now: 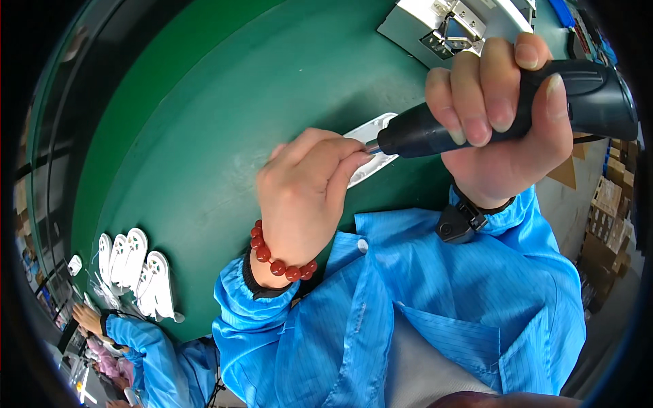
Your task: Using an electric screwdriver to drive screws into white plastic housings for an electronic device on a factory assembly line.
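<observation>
The electric screwdriver [517, 112] looks matt dark plastic with a shiny metal tip; the white casing [371, 146] is smooth glossy plastic, on a matt green worktop [204, 136].

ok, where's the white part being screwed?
In the head view, the white part lies on the green belt at centre, pinned under the left hand, with the tip of the screwdriver held by the right hand on it.

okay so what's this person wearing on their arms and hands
Both arms wear bright blue, finely striped smock sleeves with gathered cuffs. The left hand is bare, with a red bead bracelet at the wrist. The right hand is bare too, with a black wrist strap.
</observation>
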Available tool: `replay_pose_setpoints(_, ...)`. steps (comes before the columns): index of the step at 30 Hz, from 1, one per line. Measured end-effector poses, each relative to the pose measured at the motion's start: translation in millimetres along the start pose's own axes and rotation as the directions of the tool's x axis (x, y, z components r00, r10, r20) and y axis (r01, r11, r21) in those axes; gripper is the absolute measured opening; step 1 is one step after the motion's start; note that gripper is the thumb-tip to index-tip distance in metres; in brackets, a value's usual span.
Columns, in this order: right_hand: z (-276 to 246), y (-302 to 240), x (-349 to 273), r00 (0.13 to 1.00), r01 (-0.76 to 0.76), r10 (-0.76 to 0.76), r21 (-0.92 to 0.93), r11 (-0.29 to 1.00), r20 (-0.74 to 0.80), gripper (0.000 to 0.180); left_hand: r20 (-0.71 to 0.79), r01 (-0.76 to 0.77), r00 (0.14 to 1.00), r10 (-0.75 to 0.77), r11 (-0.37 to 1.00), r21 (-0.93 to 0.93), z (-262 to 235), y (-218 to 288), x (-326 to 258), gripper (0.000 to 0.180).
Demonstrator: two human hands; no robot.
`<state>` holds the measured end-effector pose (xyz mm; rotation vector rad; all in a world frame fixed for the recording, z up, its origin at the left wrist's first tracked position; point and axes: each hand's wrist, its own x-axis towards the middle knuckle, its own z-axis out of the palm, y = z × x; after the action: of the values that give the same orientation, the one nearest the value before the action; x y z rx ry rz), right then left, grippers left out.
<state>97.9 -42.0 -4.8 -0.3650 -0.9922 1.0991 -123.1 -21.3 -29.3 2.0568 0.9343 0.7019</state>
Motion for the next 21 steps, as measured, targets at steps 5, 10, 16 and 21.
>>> replay_pose_setpoints(5,12,-7,-12,1.0,0.005,-0.006,-0.106,0.994,-0.003,0.026,0.144,-0.17,0.981,0.133,0.945,0.28,2,4,8,0.074)
replay_pose_setpoints(10,7,-26,-32,0.997,-0.073,0.068,-0.283,0.956,-0.026,0.021,0.241,-0.139,0.969,0.049,0.917,0.374,6,5,5,0.075)
replay_pose_setpoints(16,4,-18,-35,0.995,-0.092,0.075,-0.284,0.954,-0.068,0.022,0.235,-0.152,0.97,0.064,0.913,0.379,5,3,5,0.074)
replay_pose_setpoints(21,4,-13,-34,0.994,-0.098,0.081,-0.263,0.96,-0.078,0.022,0.232,-0.146,0.971,0.06,0.916,0.374,4,3,5,0.074)
